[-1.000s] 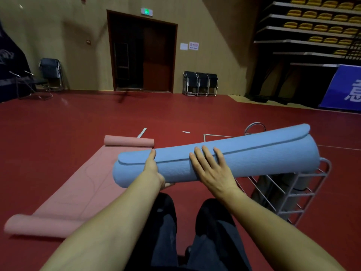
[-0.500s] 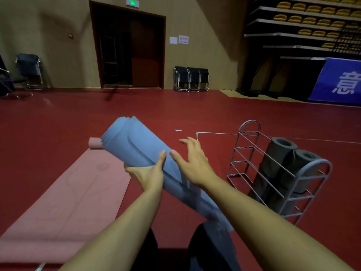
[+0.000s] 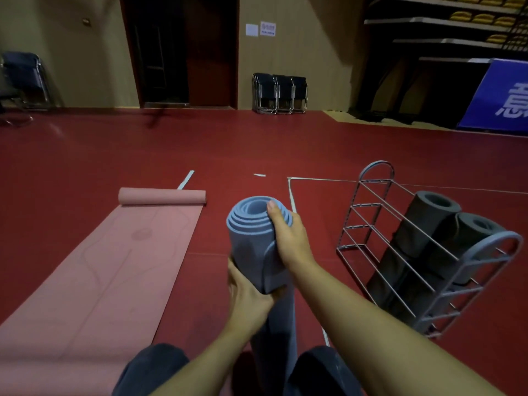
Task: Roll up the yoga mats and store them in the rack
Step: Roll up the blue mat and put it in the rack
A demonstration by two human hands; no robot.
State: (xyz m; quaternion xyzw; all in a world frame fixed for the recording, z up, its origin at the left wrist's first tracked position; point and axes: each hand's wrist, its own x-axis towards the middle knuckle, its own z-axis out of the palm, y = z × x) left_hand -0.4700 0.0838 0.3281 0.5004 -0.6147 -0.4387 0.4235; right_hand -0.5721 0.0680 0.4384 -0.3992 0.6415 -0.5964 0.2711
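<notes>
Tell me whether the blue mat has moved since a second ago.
Yes. The blue mat lay crosswise, its right end in front of the rack; now it stands on end left of the rack, gripped by the left hand and right hand.

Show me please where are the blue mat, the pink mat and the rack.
blue mat (image 3: 251,241): head view, side of the roll below its spiral end.
pink mat (image 3: 114,267): head view, flat unrolled part.
rack (image 3: 377,167): head view, top arch.

Both bare forearms reach forward from the bottom edge, knees in dark trousers just below them. Left hand (image 3: 248,295) is lower, fingers curled round the blue rolled mat (image 3: 253,241) from the left. Right hand (image 3: 288,238) is up top — thumb hooked over the roll's end, palm against its right side.
</notes>
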